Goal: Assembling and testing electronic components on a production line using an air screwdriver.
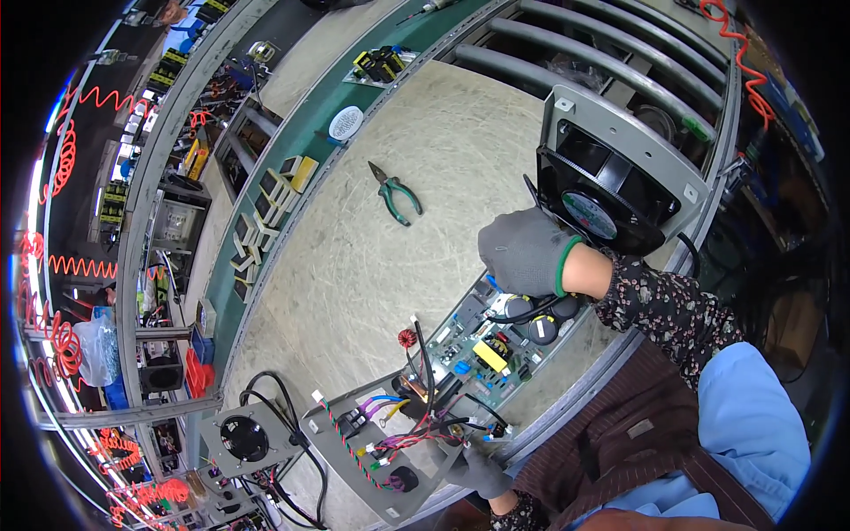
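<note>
My right hand (522,251), in a grey glove, is closed above the far end of a green circuit board (469,341), beside a black fan (591,208) in a grey metal housing (642,142). Its fingertips face away, so what it holds is hidden; a black cable (534,312) runs just below it. At the bottom, my gloved left hand (481,471) wraps round the near edge of a grey metal chassis (350,451). Coloured wires (416,442) bunch over that chassis by its fingers. The board carries capacitors and a yellow-wrapped transformer (490,357).
Green-handled pliers (395,195) lie mid-table. A boxed fan (245,440) with black cords stands at lower left. Metal rollers (589,40) run beyond the table's far end. Transformer cores (266,208) line a green belt (310,133), along with a small board assembly (381,65).
</note>
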The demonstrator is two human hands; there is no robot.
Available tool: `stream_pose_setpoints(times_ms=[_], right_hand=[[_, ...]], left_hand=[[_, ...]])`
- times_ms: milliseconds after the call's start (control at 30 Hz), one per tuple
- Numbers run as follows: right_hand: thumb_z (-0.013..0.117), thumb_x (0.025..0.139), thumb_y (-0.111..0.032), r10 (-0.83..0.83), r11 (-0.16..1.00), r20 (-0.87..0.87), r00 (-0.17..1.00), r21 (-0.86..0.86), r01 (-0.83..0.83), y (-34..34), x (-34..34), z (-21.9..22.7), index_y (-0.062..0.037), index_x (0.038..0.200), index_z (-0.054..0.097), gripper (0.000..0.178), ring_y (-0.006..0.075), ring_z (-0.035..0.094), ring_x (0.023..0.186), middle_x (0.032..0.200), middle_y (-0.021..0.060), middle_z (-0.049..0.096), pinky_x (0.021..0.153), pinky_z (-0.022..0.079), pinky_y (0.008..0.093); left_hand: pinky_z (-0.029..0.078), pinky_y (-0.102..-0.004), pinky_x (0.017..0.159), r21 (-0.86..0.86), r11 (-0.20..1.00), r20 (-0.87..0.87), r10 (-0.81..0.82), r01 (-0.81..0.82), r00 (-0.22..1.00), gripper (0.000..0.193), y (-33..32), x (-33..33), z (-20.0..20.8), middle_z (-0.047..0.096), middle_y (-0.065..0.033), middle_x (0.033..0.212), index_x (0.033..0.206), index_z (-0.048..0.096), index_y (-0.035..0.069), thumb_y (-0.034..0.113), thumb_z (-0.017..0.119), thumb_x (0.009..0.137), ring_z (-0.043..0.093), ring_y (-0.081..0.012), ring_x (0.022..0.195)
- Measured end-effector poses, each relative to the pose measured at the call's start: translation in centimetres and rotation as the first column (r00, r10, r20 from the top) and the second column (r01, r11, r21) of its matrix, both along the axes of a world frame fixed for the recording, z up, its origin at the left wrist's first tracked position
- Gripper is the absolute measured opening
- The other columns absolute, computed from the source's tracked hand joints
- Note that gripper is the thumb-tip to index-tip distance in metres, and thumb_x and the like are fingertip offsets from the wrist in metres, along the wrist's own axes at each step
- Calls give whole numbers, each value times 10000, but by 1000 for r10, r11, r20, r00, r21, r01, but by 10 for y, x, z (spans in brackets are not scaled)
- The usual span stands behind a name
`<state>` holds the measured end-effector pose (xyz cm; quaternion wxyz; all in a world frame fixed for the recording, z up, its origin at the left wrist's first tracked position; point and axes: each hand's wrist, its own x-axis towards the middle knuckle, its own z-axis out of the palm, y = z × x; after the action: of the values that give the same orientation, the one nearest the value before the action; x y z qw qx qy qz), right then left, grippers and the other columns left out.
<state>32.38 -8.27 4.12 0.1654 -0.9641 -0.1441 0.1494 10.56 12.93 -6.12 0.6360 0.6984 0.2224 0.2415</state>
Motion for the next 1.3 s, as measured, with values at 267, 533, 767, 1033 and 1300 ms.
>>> stream_pose_setpoints(times_ms=[267,533,767,1033,1300], right_hand=[[587,698,-137,45,998,103,994,36,-49,-5,-5,-18,-84,755,652,102,292,631,720,745,130,634,667,484,390],[571,703,-143,-7,993,58,998,114,1,-12,-3,-9,-55,794,600,129,312,623,706,719,157,612,650,483,402],[616,702,-157,20,997,84,996,73,-26,-10,-1,-11,-16,815,650,184,323,645,735,780,189,638,644,508,400],[567,714,-132,-40,998,113,993,61,33,0,-6,-10,-13,806,570,150,322,629,691,745,183,613,616,489,413],[558,725,-122,-74,992,110,991,107,62,-6,-6,-14,-16,806,574,135,330,631,700,728,184,613,629,495,416]], left_hand=[[466,-315,822,5,1000,4,1,-1,1000,594,6,-4,-10,537,-143,1089,1282,375,-44,7,504,704,548,-202,929],[495,-307,707,16,999,-67,-45,46,997,723,6,-9,-5,526,-141,1151,1324,317,-4,305,682,782,561,-193,886],[494,-297,615,18,999,-71,-40,41,997,704,4,-8,-2,557,-138,1035,1308,325,-14,304,677,787,574,-175,764],[501,-292,693,34,999,-59,-27,29,998,724,5,-7,-5,546,-142,1075,1302,332,-21,324,682,770,578,-194,853],[483,-268,635,-18,1000,20,20,-19,1000,617,-1,0,1,559,-137,1000,1277,365,-57,61,604,720,560,-174,776]])
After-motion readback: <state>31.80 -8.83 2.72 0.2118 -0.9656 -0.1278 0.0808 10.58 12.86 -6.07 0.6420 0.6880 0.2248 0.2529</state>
